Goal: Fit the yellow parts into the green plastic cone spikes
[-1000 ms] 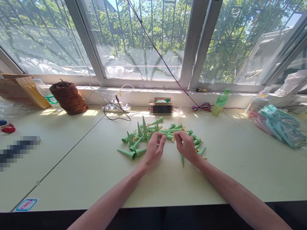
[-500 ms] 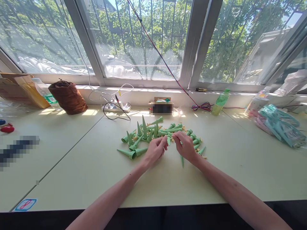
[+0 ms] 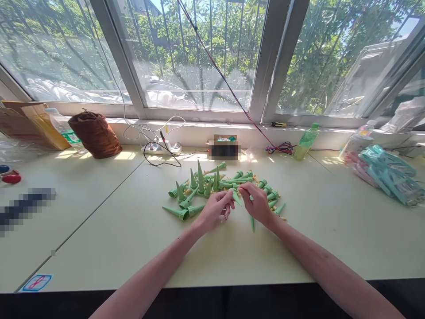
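Between the thumb and fingers of my left hand (image 3: pixel 215 208) is a green plastic watering spike (image 3: pixel 237 198), its pointed end slanting down to the right. My right hand (image 3: pixel 255 201) is closed in a pinch just right of that spike; whatever its fingertips hold is too small or hidden to make out. Below the right palm another green spike (image 3: pixel 253 224) sticks out, point toward me; I cannot tell whether it is held or lying on the table. Behind both hands lies a pile of similar green spikes (image 3: pixel 200 179), some upright, some on their sides, with small yellowish parts among them.
At the back stand a brown drawstring bag (image 3: pixel 94 135), a power strip (image 3: pixel 159 148) with cables, a blurred dark device (image 3: pixel 224 150) and a green bottle (image 3: pixel 306 141). Teal plastic packages (image 3: pixel 392 173) lie at right. The pale table (image 3: pixel 113 243) ends at the front edge.
The spike in my left hand has turned, its tip swinging from downward toward the lower right. The fingers of my left hand have shifted slightly; my right hand stays almost in place.
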The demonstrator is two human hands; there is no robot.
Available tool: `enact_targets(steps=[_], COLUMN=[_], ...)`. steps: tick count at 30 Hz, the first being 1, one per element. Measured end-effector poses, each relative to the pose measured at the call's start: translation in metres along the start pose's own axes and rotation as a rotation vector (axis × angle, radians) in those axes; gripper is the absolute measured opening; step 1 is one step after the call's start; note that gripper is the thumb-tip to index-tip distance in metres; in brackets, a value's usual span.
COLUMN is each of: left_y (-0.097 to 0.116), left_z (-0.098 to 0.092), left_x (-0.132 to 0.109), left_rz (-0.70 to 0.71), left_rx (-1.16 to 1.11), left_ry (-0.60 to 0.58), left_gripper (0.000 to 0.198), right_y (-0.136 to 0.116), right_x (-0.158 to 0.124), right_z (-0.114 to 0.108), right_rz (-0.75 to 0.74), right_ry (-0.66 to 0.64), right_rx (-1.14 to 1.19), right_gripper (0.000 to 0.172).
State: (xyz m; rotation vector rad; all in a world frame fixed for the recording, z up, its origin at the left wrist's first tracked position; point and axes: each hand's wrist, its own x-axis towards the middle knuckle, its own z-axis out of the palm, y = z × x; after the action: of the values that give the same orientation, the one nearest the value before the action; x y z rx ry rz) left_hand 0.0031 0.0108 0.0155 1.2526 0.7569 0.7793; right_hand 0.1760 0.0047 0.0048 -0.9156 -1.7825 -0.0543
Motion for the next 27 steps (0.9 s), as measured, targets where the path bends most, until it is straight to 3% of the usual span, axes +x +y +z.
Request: enact_targets(steps=[7,11,27], left_y=[0.0022,0.0006,-0.0061], left_z=[0.0020,0.0026,-0.0011], left_x=[-0.0031,-0.0022,-0.0002], left_rz=[0.052,0.130,0.432], left_rx=[0.114,0.153,0.407], left_ry=[0.062,0.143,0.232], left_gripper=[0.043,0.039,0.024], right_y=[0.0003,0.0022,0.0038], right_x=[0.0003,-0.0010,-0.0021], right_z=[0.0007,0.0023,0.0039], right_rz=[0.046,0.065,0.084], right_ry=[-0.025,-0.040,-0.079], right_rx=[0.025,0.020,0.023], right_gripper=[0.014,0.014,0.014])
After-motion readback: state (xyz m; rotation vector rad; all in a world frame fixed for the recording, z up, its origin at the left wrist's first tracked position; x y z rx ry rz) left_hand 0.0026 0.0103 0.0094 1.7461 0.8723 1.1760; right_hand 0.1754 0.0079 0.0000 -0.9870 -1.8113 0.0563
